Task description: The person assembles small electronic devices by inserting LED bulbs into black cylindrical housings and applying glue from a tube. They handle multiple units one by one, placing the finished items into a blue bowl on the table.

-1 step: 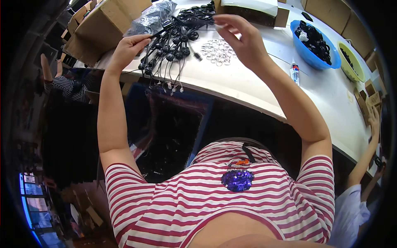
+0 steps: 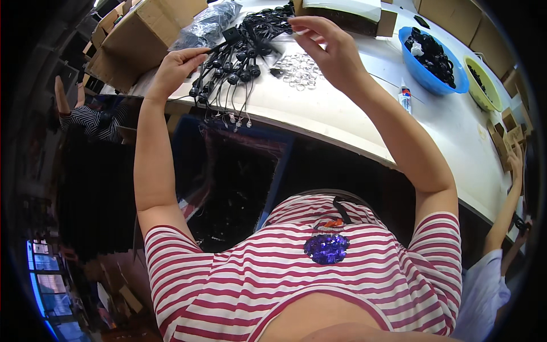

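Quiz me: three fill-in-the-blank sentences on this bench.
1. The person's left hand pinches a thin ____ cord.
2. The small, pale, round rings lie on a ____ tabletop.
3. The oval yellow-green plastic basin stands to the ____ of the oval blue plastic basin.

Missing words: black; white; right.

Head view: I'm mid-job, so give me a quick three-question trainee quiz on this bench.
1. True or false: the blue bowl sits left of the yellow bowl in the picture.

2. What does the left hand pinch?
A. a cardboard box
B. a black cord
C. a tube

3. Which hand is nearer the pale rings?

Key:
1. True.
2. B.
3. The right hand.
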The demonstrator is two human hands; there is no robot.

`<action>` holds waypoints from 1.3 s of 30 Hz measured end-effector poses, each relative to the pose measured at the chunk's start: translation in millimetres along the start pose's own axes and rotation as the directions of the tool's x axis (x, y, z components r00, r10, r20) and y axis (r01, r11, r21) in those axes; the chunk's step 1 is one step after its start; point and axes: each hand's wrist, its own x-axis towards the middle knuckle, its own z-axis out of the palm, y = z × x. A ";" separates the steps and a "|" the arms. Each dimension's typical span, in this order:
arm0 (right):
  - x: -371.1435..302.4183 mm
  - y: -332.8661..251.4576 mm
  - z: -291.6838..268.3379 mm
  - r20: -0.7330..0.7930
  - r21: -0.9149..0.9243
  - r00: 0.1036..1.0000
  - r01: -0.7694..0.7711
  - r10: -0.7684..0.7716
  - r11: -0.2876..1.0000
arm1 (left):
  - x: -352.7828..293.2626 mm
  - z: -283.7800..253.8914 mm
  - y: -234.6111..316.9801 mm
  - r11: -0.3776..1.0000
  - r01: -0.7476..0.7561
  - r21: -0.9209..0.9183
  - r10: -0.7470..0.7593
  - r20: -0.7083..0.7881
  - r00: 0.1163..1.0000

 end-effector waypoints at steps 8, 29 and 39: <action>-0.5 31.5 63.0 0.475 -0.035 0.765 -0.478 0.436 0.877 | 4.6 13.4 -10.4 0.999 -0.050 -0.022 0.046 -0.139 0.989; 50.2 78.0 43.1 0.157 0.299 0.865 -0.502 0.477 0.812 | -36.2 15.9 -36.2 0.981 -0.086 0.172 0.075 0.070 0.995; 17.6 1.2 73.6 0.651 0.047 0.722 -0.347 0.235 0.937 | -43.9 25.4 8.7 0.868 -0.297 0.398 0.279 0.104 0.955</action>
